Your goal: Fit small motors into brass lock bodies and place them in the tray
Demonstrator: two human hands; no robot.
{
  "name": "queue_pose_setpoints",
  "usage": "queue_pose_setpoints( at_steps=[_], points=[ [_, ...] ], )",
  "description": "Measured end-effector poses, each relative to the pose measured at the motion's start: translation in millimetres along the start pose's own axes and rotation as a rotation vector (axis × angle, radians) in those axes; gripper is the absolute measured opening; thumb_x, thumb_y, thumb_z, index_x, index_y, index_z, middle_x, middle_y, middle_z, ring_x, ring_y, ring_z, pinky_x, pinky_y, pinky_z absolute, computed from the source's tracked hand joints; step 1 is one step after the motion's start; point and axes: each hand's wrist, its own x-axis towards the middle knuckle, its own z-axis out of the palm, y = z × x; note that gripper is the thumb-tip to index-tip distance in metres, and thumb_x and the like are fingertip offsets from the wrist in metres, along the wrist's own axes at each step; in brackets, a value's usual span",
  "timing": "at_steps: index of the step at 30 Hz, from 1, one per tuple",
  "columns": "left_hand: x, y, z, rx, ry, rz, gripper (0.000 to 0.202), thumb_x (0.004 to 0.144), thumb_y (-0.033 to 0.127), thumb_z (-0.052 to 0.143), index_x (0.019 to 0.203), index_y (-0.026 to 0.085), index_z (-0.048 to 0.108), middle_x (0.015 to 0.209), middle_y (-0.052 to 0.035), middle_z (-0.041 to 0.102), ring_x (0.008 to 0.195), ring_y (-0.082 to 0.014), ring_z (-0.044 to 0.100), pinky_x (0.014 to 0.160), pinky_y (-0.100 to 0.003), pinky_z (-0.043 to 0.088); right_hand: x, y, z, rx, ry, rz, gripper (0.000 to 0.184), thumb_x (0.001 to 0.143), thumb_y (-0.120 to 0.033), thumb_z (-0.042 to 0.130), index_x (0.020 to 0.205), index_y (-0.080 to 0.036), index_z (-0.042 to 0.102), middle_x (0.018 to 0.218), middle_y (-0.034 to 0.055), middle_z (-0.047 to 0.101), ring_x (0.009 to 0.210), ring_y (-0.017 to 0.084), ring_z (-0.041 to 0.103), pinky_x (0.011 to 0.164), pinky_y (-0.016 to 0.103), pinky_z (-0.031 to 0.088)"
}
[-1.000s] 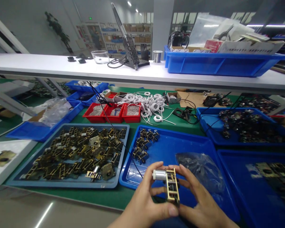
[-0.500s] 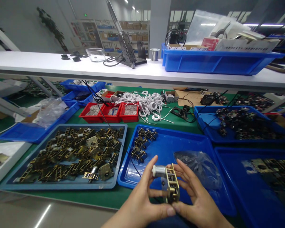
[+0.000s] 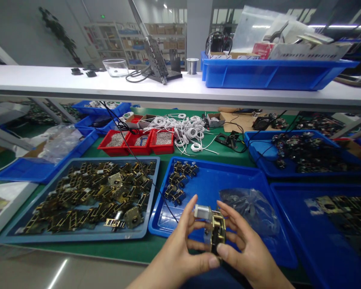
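Both my hands hold one small motor assembly point(image 3: 213, 224): a silver motor can fixed to a brass gear frame. My left hand point(image 3: 180, 253) grips it from the left, thumb underneath and fingers curled at its top. From the right, my right hand point(image 3: 246, 249) closes thumb and fingers on the brass frame. The part hovers over the near edge of a blue tray point(image 3: 210, 188), which holds a short row of finished assemblies point(image 3: 179, 182) and a crumpled clear bag point(image 3: 252, 210).
A grey-blue tray point(image 3: 152, 192) of several brass assemblies lies to the left. Red bins point(image 3: 136, 142) and white wire coils point(image 3: 188, 130) sit behind. More blue trays point(image 3: 301, 158) are on the right. A white shelf point(image 3: 78, 84) carries a blue bin point(image 3: 273, 74).
My hands have turned the assembly, so the brass frame now tilts more toward me and the motor can points up and left. The view has shifted slightly.
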Motion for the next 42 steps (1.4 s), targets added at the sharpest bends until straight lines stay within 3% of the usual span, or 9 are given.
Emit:
queue_pose_setpoints(
  at_steps=[5,10,14,19,28,38,42],
  points=[
    [0,-3,-2.5,0.063,-0.009,0.007,0.111,0.060,0.053,0.081,0.143,0.032,0.010,0.135,-0.0163,0.042,0.114,-0.0310,0.052,0.075,-0.036,0.054,0,-1,4,0.089,0.014,0.058,0.072,0.068,-0.053,0.073,0.130,-0.028,0.046,0.121,0.0136,0.059,0.102,0.029,0.064,0.084,0.044,0.054],
    [-1,-4,-4.6,0.147,-0.011,-0.005,0.113,0.058,0.055,0.081,0.143,0.031,0.012,0.128,-0.0154,0.049,0.117,-0.0323,0.049,0.078,-0.038,0.052,-1,3,4,0.134,0.012,0.093,0.071,0.067,-0.054,0.074,0.127,-0.028,0.048,0.118,0.0124,0.061,0.100,0.028,0.063,0.080,0.043,0.055],
    [-2,-5,-6.2,0.104,-0.021,-0.038,0.114,0.055,0.055,0.083,0.143,0.033,0.014,0.123,-0.0143,0.053,0.097,-0.0279,0.061,0.081,-0.041,0.049,-3,2,6,0.131,0.007,0.128,0.074,0.065,-0.056,0.074,0.128,-0.027,0.047,0.118,0.0127,0.060,0.101,0.029,0.062,0.083,0.045,0.053],
    [-2,-3,-7.6,-0.020,-0.039,-0.104,0.114,0.053,0.048,0.087,0.141,0.033,0.017,0.118,-0.0124,0.058,0.083,-0.0230,0.066,0.076,-0.036,0.049,-3,-13,8,0.133,0.003,0.244,0.078,0.060,-0.059,0.076,0.125,-0.026,0.049,0.120,0.0133,0.059,0.105,0.031,0.061,0.087,0.045,0.051],
    [0,3,-4.3,-0.117,-0.013,-0.058,0.108,0.047,0.052,0.087,0.136,0.033,0.029,0.121,-0.0109,0.057,0.109,-0.0289,0.056,0.070,-0.027,0.049,-8,-28,6,-0.001,-0.023,0.274,0.094,0.050,-0.058,0.081,0.132,-0.027,0.046,0.140,0.0118,0.041,0.121,0.036,0.048,0.087,0.041,0.050],
    [0,3,-1.3,-0.086,0.028,-0.083,0.112,0.044,0.054,0.087,0.136,0.030,0.029,0.114,-0.0118,0.060,0.105,-0.0285,0.058,0.066,-0.026,0.048,-9,-28,8,0.017,-0.020,0.335,0.103,0.045,-0.052,0.085,0.135,-0.026,0.041,0.144,0.0119,0.035,0.125,0.037,0.043,0.090,0.041,0.048],
    [0,2,-1.2,-0.048,0.044,-0.102,0.116,0.043,0.057,0.087,0.137,0.028,0.027,0.110,-0.0119,0.062,0.094,-0.0261,0.061,0.064,-0.026,0.046,-9,-28,9,0.097,-0.037,0.364,0.106,0.044,-0.056,0.085,0.134,-0.026,0.040,0.140,0.0141,0.041,0.116,0.035,0.053,0.091,0.043,0.048]
  ],
)
